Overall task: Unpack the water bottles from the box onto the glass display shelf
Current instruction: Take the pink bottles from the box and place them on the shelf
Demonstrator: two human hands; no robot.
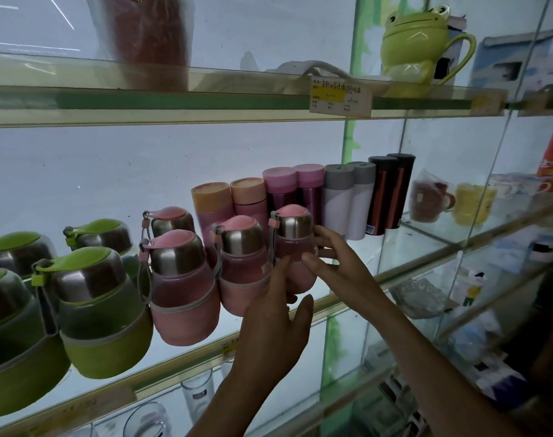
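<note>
- pink bottle stands on the glass shelf, rightmost in the pink row.
- right hand grips its side, thumb in front.
- left hand rests straight fingers against it.

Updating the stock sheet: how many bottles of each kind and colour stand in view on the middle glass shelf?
Round green bottles with steel shoulders: 4
Round pink bottles with steel shoulders: 4, one gripped by the right hand
Tall orange-capped pink flasks: 2
Tall pink-capped purple flasks: 2
Tall grey-capped white flasks: 2
Tall black-capped copper flasks: 2
Total: 16
</note>
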